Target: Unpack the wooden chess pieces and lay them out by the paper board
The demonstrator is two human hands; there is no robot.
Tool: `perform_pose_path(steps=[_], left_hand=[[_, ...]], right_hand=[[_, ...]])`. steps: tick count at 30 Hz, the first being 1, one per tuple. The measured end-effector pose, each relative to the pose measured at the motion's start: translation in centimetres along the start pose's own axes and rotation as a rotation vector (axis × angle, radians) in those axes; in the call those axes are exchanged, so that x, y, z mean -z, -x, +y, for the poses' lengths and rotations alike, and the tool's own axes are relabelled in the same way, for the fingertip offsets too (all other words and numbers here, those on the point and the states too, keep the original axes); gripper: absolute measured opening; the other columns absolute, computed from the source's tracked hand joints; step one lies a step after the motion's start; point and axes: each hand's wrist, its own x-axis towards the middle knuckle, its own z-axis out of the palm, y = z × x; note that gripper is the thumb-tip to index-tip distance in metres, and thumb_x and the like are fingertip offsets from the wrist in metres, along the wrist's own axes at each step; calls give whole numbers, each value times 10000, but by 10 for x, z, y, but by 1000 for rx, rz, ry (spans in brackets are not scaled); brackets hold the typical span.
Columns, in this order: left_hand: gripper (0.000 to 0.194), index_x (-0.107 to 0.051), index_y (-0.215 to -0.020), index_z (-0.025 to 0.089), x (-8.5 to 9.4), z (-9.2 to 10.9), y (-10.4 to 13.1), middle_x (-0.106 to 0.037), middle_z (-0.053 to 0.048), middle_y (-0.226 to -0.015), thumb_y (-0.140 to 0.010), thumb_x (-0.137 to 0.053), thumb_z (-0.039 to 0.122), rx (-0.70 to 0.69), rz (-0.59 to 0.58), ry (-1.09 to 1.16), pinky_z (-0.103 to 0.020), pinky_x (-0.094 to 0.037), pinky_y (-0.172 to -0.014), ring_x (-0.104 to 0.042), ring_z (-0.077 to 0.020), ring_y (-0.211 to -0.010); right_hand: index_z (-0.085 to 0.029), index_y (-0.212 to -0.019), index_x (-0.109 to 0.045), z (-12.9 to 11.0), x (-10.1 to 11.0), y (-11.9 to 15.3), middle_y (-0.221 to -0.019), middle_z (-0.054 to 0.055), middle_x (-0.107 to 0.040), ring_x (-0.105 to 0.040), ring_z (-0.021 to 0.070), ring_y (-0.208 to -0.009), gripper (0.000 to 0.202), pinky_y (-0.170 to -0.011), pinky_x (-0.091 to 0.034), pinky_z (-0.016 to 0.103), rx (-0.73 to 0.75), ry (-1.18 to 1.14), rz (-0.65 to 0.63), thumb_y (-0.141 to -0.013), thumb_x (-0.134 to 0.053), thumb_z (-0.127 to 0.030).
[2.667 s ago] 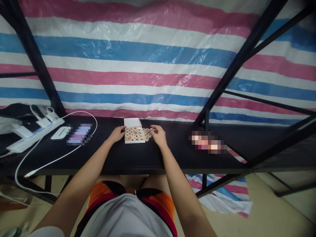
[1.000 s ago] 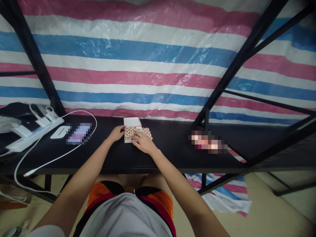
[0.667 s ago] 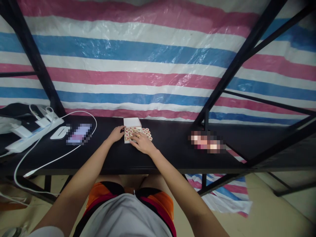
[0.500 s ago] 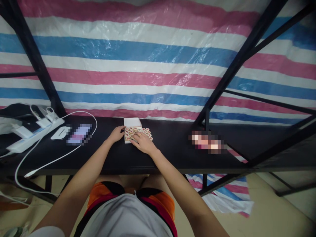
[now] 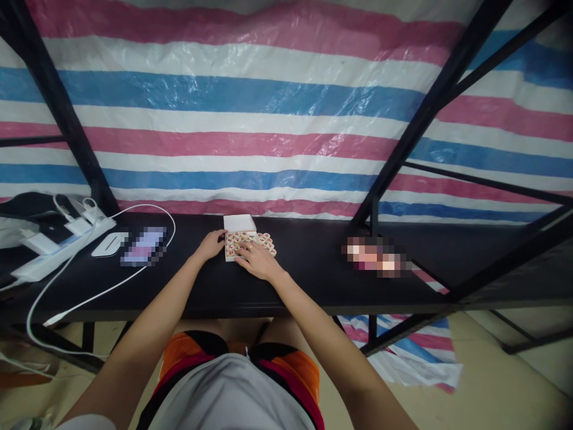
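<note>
A small white box (image 5: 229, 259) sits on the black tabletop in front of me, filled with rows of round Chinese chess pieces (image 5: 230, 245) bearing red and dark characters. My left hand (image 5: 210, 245) grips the box at its left edge with bent fingers. Over the front right part of the box lies my right hand (image 5: 258, 260), fingers stretched and apart, tips touching the pieces; a ring shows on one finger. More loose chess pieces (image 5: 267, 240) lie bunched against the right side of the box. Whatever is under my right fingers is hidden.
Behind the box lies a white lid (image 5: 239, 223). To the left are a blurred phone (image 5: 144, 245), a white flat device (image 5: 110, 244), a power strip (image 5: 62, 248) and a looping cable (image 5: 101, 294). A blurred object (image 5: 375, 257) lies right, near the black frame (image 5: 373, 209).
My right hand shifts very slightly over the pieces, uncovering a little more of them. My left hand stays at the box. The whole view drifts a little.
</note>
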Motion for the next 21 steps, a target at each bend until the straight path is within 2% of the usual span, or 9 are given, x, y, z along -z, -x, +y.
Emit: perform_pose_path(steps=[3, 5, 8, 11, 13, 15, 18, 21], left_hand=[[412, -585, -1189, 148, -1, -1, 0, -660, -97, -1071, -781, -532, 149, 7, 3, 0, -333, -442, -925, -605, -213, -989], [414, -583, -1192, 145, -1, -2, 0, -660, -98, -1070, -782, -531, 149, 16, 1, -5, -334, -439, -927, -604, -215, -987], [423, -576, -1204, 141, -2, -3, -1, -656, -99, -1080, -784, -528, 153, 14, -8, -16, -333, -435, -931, -599, -218, -1000], [428, -575, -1205, 131, -2, -4, -1, -657, -107, -1078, -781, -528, 148, 8, -12, -26, -329, -438, -929, -600, -218, -1003], [427, -578, -1202, 127, -1, -4, -1, -658, -110, -1075, -777, -532, 144, 5, -16, -29, -329, -438, -929, -601, -218, -1002], [427, -579, -1200, 132, -1, -3, -1, -658, -108, -1076, -776, -535, 144, 7, -17, -34, -332, -438, -930, -600, -219, -1003], [428, -577, -1201, 144, 0, -2, -1, -656, -102, -1086, -775, -532, 141, 16, -18, -34, -334, -438, -931, -599, -215, -1004], [430, -574, -1203, 141, 0, -2, -1, -651, -103, -1098, -775, -530, 138, 15, -27, -28, -332, -436, -937, -597, -212, -1013]], right_hand=[[-204, -1091, -639, 1, 3, -1, -1180, 93, -571, -505, 218, -1117, 359, -988, -380, 378, -5, -21, 36, -939, -381, -403], [-211, -1107, -634, 7, 6, 0, -1170, 95, -570, -511, 214, -1101, 353, -993, -376, 382, -55, -39, 104, -939, -380, -389], [-200, -1115, -637, 28, 8, 5, -1162, 106, -564, -525, 208, -1072, 338, -976, -399, 360, -245, -73, 255, -927, -380, -314], [-172, -1102, -650, 58, 5, 16, -1188, 113, -549, -537, 203, -1068, 357, -954, -428, 331, -535, -102, 355, -864, -384, -194], [-152, -1119, -645, 75, 1, 25, -1211, 112, -550, -537, 200, -1098, 432, -971, -421, 321, -705, -105, 331, -800, -359, -97], [-136, -1129, -644, 86, -3, 32, -1239, 113, -553, -530, 209, -1133, 497, -995, -405, 325, -803, -107, 245, -741, -348, -41], [-132, -1144, -640, 90, -7, 36, -1285, 115, -536, -501, 229, -1185, 526, -1022, -385, 344, -817, -124, 122, -709, -363, -31], [-142, -1178, -617, 89, -8, 35, -1316, 107, -514, -485, 226, -1204, 557, -1022, -386, 347, -778, -131, 137, -694, -367, -29]])
